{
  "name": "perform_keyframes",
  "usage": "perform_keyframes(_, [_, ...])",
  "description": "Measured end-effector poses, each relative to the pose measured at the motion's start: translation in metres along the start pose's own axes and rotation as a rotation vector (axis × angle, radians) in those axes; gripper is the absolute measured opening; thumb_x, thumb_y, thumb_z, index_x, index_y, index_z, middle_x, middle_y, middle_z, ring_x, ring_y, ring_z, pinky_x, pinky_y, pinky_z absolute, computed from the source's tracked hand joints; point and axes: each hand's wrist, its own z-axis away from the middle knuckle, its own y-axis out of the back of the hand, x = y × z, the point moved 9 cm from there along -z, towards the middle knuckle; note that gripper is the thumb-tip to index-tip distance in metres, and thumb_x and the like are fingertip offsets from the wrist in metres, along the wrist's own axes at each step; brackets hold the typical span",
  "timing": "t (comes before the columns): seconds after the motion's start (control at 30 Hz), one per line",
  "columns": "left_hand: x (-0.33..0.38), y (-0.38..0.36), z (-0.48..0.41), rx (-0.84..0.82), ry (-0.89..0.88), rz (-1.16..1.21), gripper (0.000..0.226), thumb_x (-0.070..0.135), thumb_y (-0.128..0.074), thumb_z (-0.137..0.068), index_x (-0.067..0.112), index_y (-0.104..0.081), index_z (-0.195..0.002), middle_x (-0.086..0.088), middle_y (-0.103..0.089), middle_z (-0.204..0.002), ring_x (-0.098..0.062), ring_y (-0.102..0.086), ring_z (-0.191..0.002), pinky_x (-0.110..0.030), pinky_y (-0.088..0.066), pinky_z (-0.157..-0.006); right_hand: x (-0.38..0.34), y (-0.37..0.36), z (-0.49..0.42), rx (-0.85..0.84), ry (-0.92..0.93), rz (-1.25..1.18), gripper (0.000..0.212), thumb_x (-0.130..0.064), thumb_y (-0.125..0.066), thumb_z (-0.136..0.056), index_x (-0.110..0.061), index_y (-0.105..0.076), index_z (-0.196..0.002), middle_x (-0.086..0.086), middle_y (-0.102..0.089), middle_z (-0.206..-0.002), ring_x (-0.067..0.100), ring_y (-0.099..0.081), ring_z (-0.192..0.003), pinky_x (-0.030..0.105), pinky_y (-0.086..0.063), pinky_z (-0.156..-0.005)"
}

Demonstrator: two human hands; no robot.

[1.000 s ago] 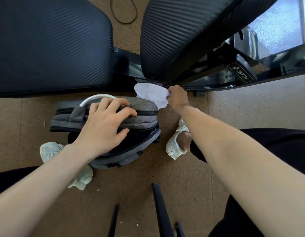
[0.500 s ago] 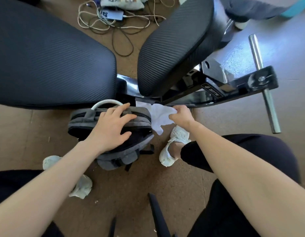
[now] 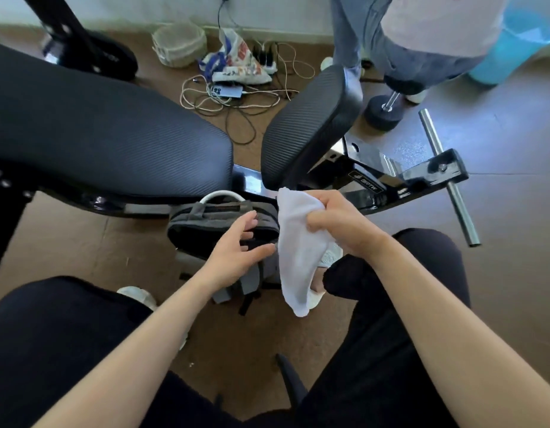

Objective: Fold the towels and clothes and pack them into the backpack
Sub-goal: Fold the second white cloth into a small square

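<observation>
A grey backpack point(image 3: 205, 219) with a white top handle stands open on the brown floor between my feet, its dark inside facing up. My right hand point(image 3: 338, 220) grips a white towel point(image 3: 298, 251), which hangs down loosely beside the backpack's right side. My left hand point(image 3: 236, 251) hovers over the backpack's opening with fingers spread and holds nothing.
A black padded weight bench point(image 3: 97, 134) and its seat pad point(image 3: 310, 125) stand just behind the backpack, with a metal frame and bar point(image 3: 446, 177) to the right. Cables and chargers point(image 3: 236, 94) lie on the floor beyond. Another person's legs point(image 3: 391, 35) stand at the back right near a blue bucket point(image 3: 514, 41).
My right hand lifted the white towel off the floor and up beside the backpack. My left hand came off the backpack's top and opened. The view tilted up.
</observation>
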Motion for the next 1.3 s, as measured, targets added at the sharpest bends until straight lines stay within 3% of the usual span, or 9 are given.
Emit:
perform_keyframes(0.1, [-0.003, -0.011, 0.015, -0.113, 0.026, 0.144, 0.094, 0.058, -0.083, -0.079, 0.029, -0.036, -0.156, 0.005, -0.057, -0.148, -0.018, -0.053, -0.137, -0.047, -0.045, -0.113, -0.021, -0.022, 0.018, -0.118, 0.028, -0.163, 0.039, 0.002, -0.047, -0.068, 0.014, -0.058, -0.103, 0.016, -0.051, -0.085, 0.030, -0.047, -0.077, 0.029, -0.039, -0.060])
perform_keyframes(0.23, [0.008, -0.030, 0.045, -0.289, 0.023, 0.369, 0.040, 0.034, -0.066, -0.098, 0.027, -0.061, -0.137, 0.006, -0.071, -0.130, -0.014, -0.064, -0.124, -0.039, -0.047, -0.106, -0.034, -0.039, 0.035, -0.220, 0.016, -0.399, 0.048, 0.001, -0.045, -0.067, -0.001, -0.068, -0.109, 0.013, -0.065, -0.085, 0.023, -0.064, -0.075, 0.028, -0.051, -0.061])
perform_keyframes(0.37, [0.009, -0.009, 0.064, -0.117, -0.005, 0.567, 0.021, 0.021, -0.058, -0.101, 0.015, -0.072, -0.116, 0.001, -0.075, -0.108, -0.012, -0.069, -0.097, -0.031, -0.051, -0.088, -0.020, -0.031, 0.042, -0.147, -0.007, -0.467, 0.046, -0.004, -0.051, -0.068, -0.001, -0.071, -0.110, 0.017, -0.068, -0.095, 0.027, -0.067, -0.085, 0.034, -0.052, -0.072])
perform_keyframes(0.53, [0.022, 0.034, 0.089, 0.091, -0.118, 0.664, 0.025, 0.022, -0.049, -0.104, 0.021, -0.074, -0.104, -0.002, -0.073, -0.096, -0.016, -0.068, -0.085, -0.030, -0.056, -0.076, 0.025, -0.030, 0.050, -0.069, -0.100, -0.108, 0.043, -0.019, -0.064, -0.074, 0.013, -0.060, -0.101, 0.018, -0.066, -0.094, 0.031, -0.063, -0.088, 0.041, -0.048, -0.076])
perform_keyframes(0.7, [0.030, 0.022, 0.122, 0.094, -0.158, 0.515, 0.029, 0.031, -0.051, -0.105, 0.022, -0.056, -0.078, 0.002, -0.049, -0.072, -0.011, -0.044, -0.063, -0.026, -0.036, -0.057, 0.021, -0.092, 0.064, -0.303, -0.039, 0.266, 0.043, -0.042, -0.080, -0.084, -0.018, -0.068, -0.118, 0.007, -0.073, -0.109, 0.019, -0.071, -0.097, 0.033, -0.058, -0.082])
perform_keyframes(0.8, [0.036, 0.010, 0.130, 0.015, -0.221, 0.386, 0.026, 0.032, -0.054, -0.101, 0.015, -0.059, -0.082, -0.001, -0.057, -0.076, -0.014, -0.051, -0.066, -0.026, -0.042, -0.059, 0.004, -0.117, 0.060, -0.244, 0.065, 0.128, 0.050, -0.034, -0.083, -0.084, -0.030, -0.062, -0.129, -0.004, -0.073, -0.119, 0.012, -0.068, -0.115, 0.036, -0.055, -0.100])
perform_keyframes(1.0, [0.015, 0.027, 0.128, 0.114, -0.157, 0.207, 0.027, 0.026, -0.059, -0.105, 0.015, -0.067, -0.082, 0.009, -0.065, -0.073, -0.006, -0.057, -0.069, -0.021, -0.044, -0.062, 0.012, -0.131, 0.052, -0.152, 0.050, 0.114, 0.014, -0.030, -0.078, -0.090, -0.017, -0.072, -0.087, 0.000, -0.072, -0.082, 0.010, -0.067, -0.078, 0.028, -0.053, -0.071])
perform_keyframes(1.2, [-0.009, 0.042, 0.118, 0.101, -0.056, 0.013, 0.041, 0.040, -0.064, -0.099, 0.016, -0.057, -0.067, 0.009, -0.051, -0.062, -0.006, -0.045, -0.059, -0.020, -0.034, -0.058, 0.014, -0.082, 0.039, 0.273, 0.138, 0.005, 0.048, -0.024, -0.068, -0.097, 0.014, -0.047, -0.075, 0.007, -0.041, -0.069, 0.017, -0.038, -0.065, 0.030, -0.034, -0.061])
perform_keyframes(1.3, [-0.017, 0.041, 0.122, 0.032, -0.009, -0.026, 0.040, 0.044, -0.070, -0.095, 0.025, -0.056, -0.063, 0.011, -0.054, -0.063, -0.004, -0.049, -0.059, -0.018, -0.038, -0.059, 0.018, -0.043, 0.042, 0.543, 0.143, -0.147, 0.047, -0.023, -0.067, -0.097, 0.003, -0.044, -0.065, 0.007, -0.033, -0.065, 0.018, -0.031, -0.062, 0.032, -0.029, -0.059])
